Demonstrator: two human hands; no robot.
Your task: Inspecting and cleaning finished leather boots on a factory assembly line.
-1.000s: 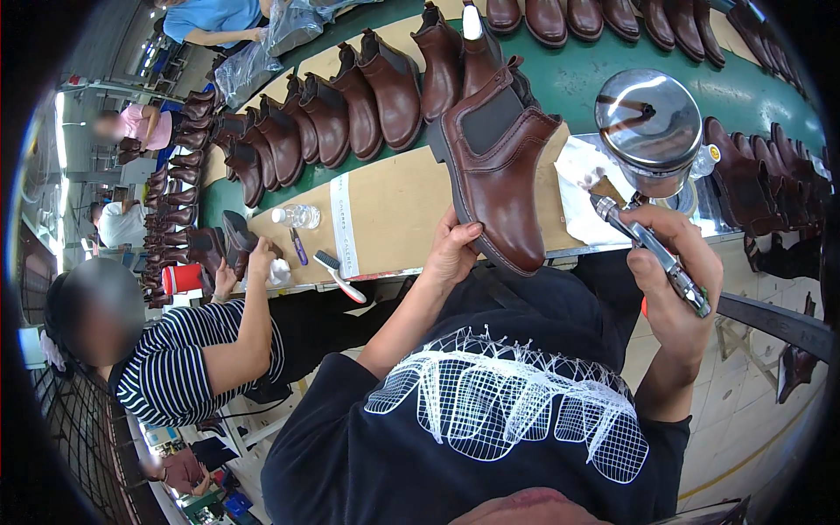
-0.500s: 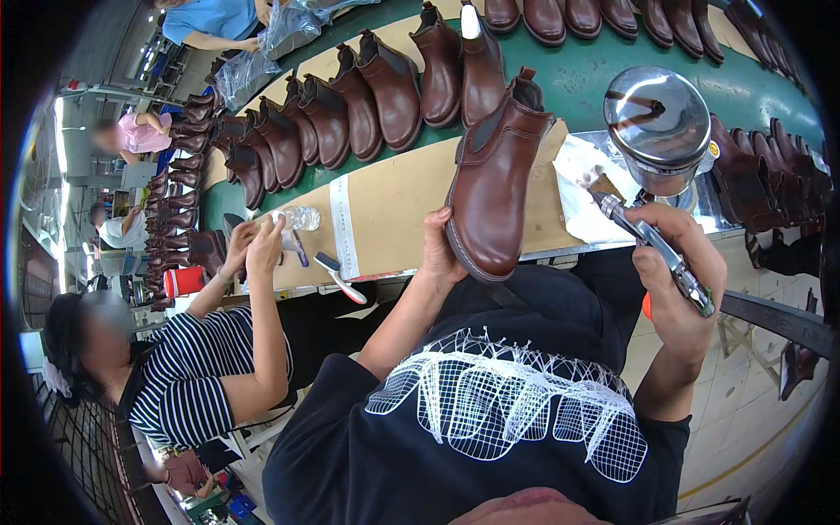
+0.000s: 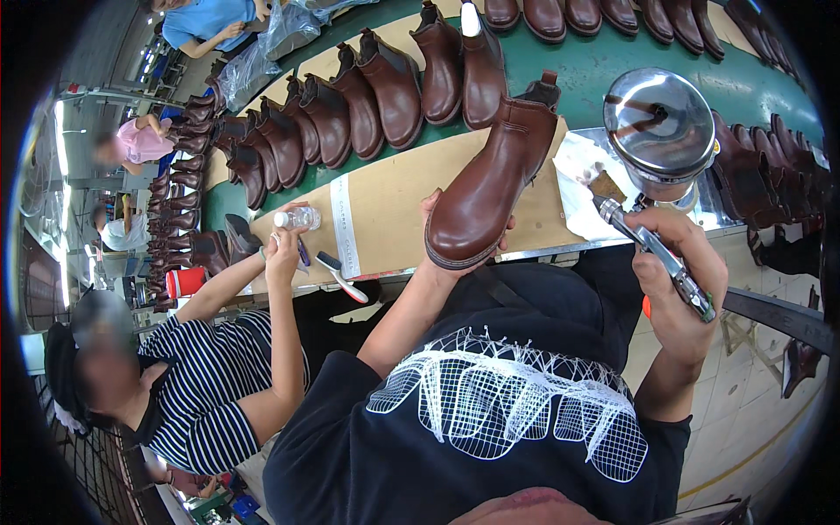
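My left hand point(image 3: 444, 274) supports a brown leather ankle boot point(image 3: 486, 192) from beneath, fingers round its sole. The boot is tilted, toe toward me, pull tab pointing away to the upper right. Closed round a metal spray gun point(image 3: 652, 241) is my right hand point(image 3: 678, 280); the nozzle points left, apart from the boot. A shiny lidded metal cup point(image 3: 661, 131) sits just beyond the gun and seems joined to it. White paper point(image 3: 582, 188) with a brown stain lies on the bench between boot and cup.
Rows of brown boots point(image 3: 385, 92) line the green bench point(image 3: 573, 79). Brown cardboard point(image 3: 385, 206) covers its near part, with a white-handled brush point(image 3: 341, 276) at the edge. On my left a co-worker in stripes point(image 3: 227, 367) holds a clear bottle point(image 3: 299, 217). More boots point(image 3: 761, 175) stand at right.
My left hand has turned the boot, so its toe swings left and its other side shows. The spray gun has barely moved. The co-worker's hands have moved to the bottle.
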